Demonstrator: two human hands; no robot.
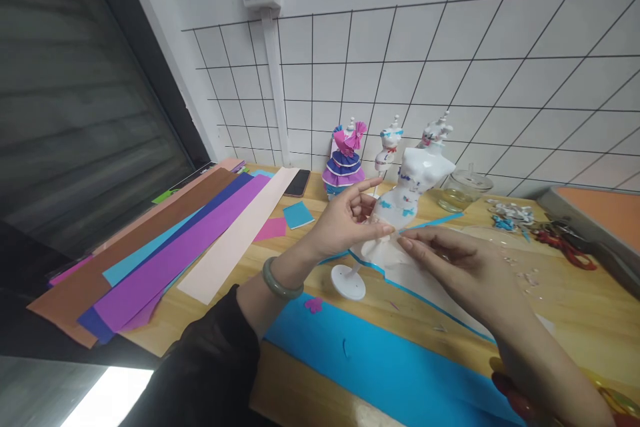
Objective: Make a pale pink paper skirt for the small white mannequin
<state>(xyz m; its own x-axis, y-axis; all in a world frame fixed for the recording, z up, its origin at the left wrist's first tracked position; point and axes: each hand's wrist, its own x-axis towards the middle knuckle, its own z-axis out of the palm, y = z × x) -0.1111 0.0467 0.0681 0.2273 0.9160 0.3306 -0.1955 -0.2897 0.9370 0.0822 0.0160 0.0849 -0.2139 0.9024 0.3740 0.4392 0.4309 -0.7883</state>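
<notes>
A small white mannequin with blue marks on its torso leans to the right above its round white base. Around its hips runs a pale paper strip with a blue edge, which trails off to the right. My left hand, a green bangle at the wrist, pinches the strip at the mannequin's left hip, thumb in front. From the right, my right hand pinches the same strip between thumb and index finger, close beside the mannequin.
Behind stand a mannequin in a pink and purple paper dress and two more small mannequins. Coloured paper strips lie at left, a blue sheet in front. A glass pot, red-handled scissors and a tray are at right.
</notes>
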